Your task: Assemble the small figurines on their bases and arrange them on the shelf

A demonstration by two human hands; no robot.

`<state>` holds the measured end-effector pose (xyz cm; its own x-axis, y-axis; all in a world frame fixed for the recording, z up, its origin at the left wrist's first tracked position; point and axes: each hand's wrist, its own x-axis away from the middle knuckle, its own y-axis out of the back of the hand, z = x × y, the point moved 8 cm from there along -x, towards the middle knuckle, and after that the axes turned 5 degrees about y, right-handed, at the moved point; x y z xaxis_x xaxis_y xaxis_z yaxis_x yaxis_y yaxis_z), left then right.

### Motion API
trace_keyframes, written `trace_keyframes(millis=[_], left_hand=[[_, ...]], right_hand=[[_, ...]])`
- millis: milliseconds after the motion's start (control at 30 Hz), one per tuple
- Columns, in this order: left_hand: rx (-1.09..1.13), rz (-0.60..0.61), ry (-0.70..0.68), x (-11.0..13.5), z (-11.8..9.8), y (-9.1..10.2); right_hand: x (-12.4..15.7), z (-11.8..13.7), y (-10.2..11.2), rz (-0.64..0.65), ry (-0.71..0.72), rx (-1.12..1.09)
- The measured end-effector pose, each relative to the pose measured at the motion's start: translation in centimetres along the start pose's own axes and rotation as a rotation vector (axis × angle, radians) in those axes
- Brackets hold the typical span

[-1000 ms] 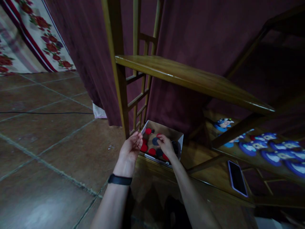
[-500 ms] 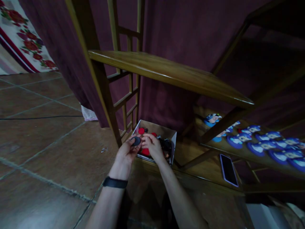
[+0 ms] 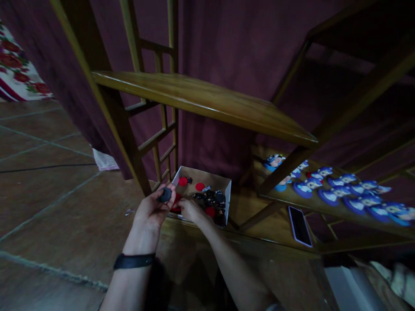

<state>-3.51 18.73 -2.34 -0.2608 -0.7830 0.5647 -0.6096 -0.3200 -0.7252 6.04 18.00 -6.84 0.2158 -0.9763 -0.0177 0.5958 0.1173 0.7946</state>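
A dark disc [image 3: 164,195] is pinched at the fingertips of the left hand [image 3: 151,211], which is raised just outside the near left corner of the box [image 3: 227,192]; the disc is seen nearly flat-on, so no long axis can be made out. The right hand [image 3: 191,210] is lowered over the near edge of the box, fingers curled among the pieces; whether anything is grasped by it cannot be told. The box lies just ahead and to the right of the held disc, and red discs [image 3: 183,181] and dark pieces [image 3: 210,198] are scattered on its floor. The right hand is the nearer to the contents, the left being just beside the wall. Room overhead is limited by the shelf board [image 3: 207,101], and a wooden post [image 3: 129,147] stands close on the left. To the right, a phone [image 3: 300,226] lies on the low shelf near rows of blue figures [image 3: 330,190], well apart from both hands.
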Motion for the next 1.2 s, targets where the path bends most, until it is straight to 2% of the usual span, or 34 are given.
trace_keyframes(millis=[67,133,333,400,600,833,1000,1067,1200], left_hand=[[0.004,0.011,-0.003,-0.2,-0.1,0.1],[0.014,0.024,-0.012,-0.4,-0.2,0.2],[0.025,0.007,-0.007,-0.5,-0.1,0.3],[0.044,-0.012,0.002,-0.4,0.0,0.2],[0.015,-0.031,0.03,-0.1,0.6,-0.1],[-0.029,-0.087,-0.009,-0.6,0.3,0.9],[-0.039,-0.078,-0.024,-0.4,0.2,0.7],[-0.036,-0.05,-0.017,-0.3,0.2,0.4],[-0.026,-0.028,-0.005,-0.3,0.1,0.3]], right_hand=[[0.6,-1.1,0.9,0.012,-0.013,0.062],[1.3,-3.1,2.2,-0.01,-0.098,0.108],[1.7,-7.5,8.3,-0.307,-0.21,0.159],[1.4,-8.7,9.4,-0.327,-0.256,0.206],[0.8,-10.4,8.6,-0.143,-0.265,0.291],[0.4,-11.1,8.6,-0.113,-0.313,0.31],[-0.1,-11.3,8.5,-0.079,-0.312,0.273],[0.0,-11.3,8.7,-0.092,-0.316,0.253],[1.3,-11.6,10.0,-0.219,-0.378,0.239]])
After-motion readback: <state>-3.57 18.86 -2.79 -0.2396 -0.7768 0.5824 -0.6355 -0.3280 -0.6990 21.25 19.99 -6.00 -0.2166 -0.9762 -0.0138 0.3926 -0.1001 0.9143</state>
